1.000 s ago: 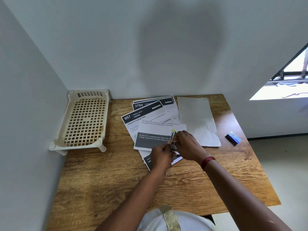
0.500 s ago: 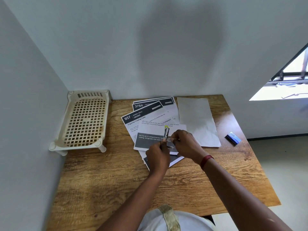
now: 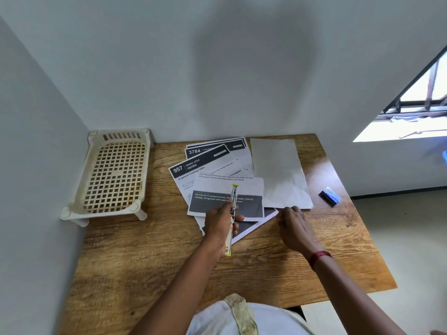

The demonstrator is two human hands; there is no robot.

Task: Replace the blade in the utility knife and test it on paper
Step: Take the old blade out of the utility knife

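Left hand (image 3: 221,222), fingers wrapped round utility knife (image 3: 232,213), long axis pointing toward table's far edge, over printed sheets (image 3: 225,187) mid-table. Right hand (image 3: 294,228), fingers loosely curled, empty, nearer blank paper (image 3: 278,170); blue blade case (image 3: 330,195) near right edge.

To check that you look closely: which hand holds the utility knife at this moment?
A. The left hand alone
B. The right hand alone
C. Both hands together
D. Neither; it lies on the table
A: the left hand grips the utility knife; the right hand is apart from it, by the papers.
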